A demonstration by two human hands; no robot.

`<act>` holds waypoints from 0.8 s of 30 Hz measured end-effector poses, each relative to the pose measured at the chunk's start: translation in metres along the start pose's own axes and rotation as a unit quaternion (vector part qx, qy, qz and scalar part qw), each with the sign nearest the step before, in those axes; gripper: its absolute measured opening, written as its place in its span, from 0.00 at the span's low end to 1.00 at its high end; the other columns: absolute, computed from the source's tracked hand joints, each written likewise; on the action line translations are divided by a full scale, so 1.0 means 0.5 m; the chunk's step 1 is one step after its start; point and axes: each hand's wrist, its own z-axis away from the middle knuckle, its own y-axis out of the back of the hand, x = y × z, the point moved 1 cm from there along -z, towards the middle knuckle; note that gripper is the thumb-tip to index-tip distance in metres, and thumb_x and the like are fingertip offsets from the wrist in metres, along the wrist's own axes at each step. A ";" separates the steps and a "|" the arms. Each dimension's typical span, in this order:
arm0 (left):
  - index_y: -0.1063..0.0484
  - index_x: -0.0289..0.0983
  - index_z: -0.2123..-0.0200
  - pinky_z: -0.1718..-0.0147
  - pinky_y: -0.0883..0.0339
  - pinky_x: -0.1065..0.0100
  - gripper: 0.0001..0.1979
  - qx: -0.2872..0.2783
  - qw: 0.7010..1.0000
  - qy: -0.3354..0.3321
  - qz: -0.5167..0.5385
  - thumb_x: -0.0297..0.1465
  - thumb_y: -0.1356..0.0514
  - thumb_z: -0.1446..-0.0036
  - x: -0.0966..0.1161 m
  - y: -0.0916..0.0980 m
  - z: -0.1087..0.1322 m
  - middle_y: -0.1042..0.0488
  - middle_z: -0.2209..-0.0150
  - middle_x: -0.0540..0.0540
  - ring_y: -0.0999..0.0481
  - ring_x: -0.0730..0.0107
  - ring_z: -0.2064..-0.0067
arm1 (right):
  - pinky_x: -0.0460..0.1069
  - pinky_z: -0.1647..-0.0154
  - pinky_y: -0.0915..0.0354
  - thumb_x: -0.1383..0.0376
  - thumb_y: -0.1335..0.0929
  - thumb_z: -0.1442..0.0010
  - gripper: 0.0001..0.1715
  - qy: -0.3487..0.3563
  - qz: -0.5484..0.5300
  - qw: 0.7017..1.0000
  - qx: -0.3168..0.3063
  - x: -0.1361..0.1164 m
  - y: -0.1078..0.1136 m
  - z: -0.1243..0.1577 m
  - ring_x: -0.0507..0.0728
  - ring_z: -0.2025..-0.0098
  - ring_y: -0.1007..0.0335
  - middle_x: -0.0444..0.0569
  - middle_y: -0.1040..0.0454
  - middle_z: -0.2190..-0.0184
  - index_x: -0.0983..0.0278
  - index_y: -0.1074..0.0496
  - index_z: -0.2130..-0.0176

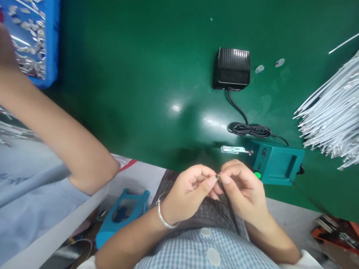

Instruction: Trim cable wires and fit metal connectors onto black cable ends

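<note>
Your left hand (190,194) and your right hand (248,190) are meeting at the near edge of the bench (134,93), and both are pinching, thumb against finger, the end of a black cable (231,209). Tiny reddish and yellowish wires (220,174) are showing between the fingertips; which fingers are pressing on which wire, I cannot tell. The smooth, round cable is hanging down toward your dark checked trousers. A silvery bracelet (165,216) is circling your left wrist.

Right beside your right hand, a teal machine (276,162), boxy and with a recessed top, is sitting along the near edge, and its round green button (257,175) is glowing. A pale, flat clip (232,149) is sticking out from its left side. Farther from this edge, a ribbed black pedal (233,67) is resting, its cord lying in a looped coil (252,130). Toward the right, many slender white strands (333,112) are lying in a heap. At left, a co-worker's bare arm (61,123) is reaching to a blue plastic tray (52,45) of shiny pieces.
</note>
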 end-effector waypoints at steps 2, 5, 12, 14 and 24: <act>0.28 0.34 0.65 0.71 0.27 0.78 0.13 0.010 1.000 -0.016 0.005 0.39 0.34 0.42 -0.002 0.000 0.000 0.22 0.73 0.51 0.22 0.79 0.73 | 0.48 0.70 0.33 0.69 0.30 0.39 0.05 0.016 0.025 1.000 0.006 0.005 0.000 0.003 0.53 0.70 0.31 0.44 0.30 0.71 0.60 0.31 0.65; 0.29 0.36 0.62 0.69 0.26 0.78 0.09 0.023 0.999 -0.038 -0.015 0.35 0.35 0.40 -0.006 0.001 0.003 0.21 0.71 0.51 0.21 0.78 0.70 | 0.48 0.72 0.33 0.67 0.27 0.43 0.08 0.053 0.088 0.994 0.024 0.007 -0.001 0.005 0.53 0.71 0.32 0.43 0.31 0.73 0.61 0.31 0.67; 0.35 0.39 0.48 0.61 0.26 0.74 0.12 0.005 0.968 -0.141 -0.208 0.26 0.43 0.35 -0.018 0.010 0.013 0.18 0.63 0.48 0.18 0.73 0.61 | 0.48 0.71 0.33 0.73 0.31 0.39 0.07 0.088 0.131 0.987 0.008 -0.005 0.002 0.001 0.53 0.70 0.29 0.46 0.27 0.71 0.62 0.29 0.63; 0.37 0.40 0.44 0.62 0.26 0.74 0.17 -0.003 0.951 -0.178 -0.253 0.24 0.44 0.35 -0.020 0.012 0.013 0.19 0.64 0.49 0.19 0.73 0.64 | 0.48 0.70 0.33 0.75 0.32 0.39 0.08 0.092 0.141 0.986 -0.005 -0.006 0.003 0.002 0.53 0.69 0.29 0.47 0.27 0.70 0.62 0.30 0.62; 0.44 0.39 0.32 0.57 0.23 0.69 0.34 -0.108 0.856 -0.312 -0.399 0.16 0.49 0.40 -0.016 0.022 0.010 0.19 0.59 0.43 0.18 0.68 0.60 | 0.51 0.70 0.43 0.75 0.39 0.37 0.13 0.168 0.288 0.927 -0.171 -0.014 0.047 -0.023 0.55 0.73 0.38 0.46 0.32 0.76 0.63 0.34 0.70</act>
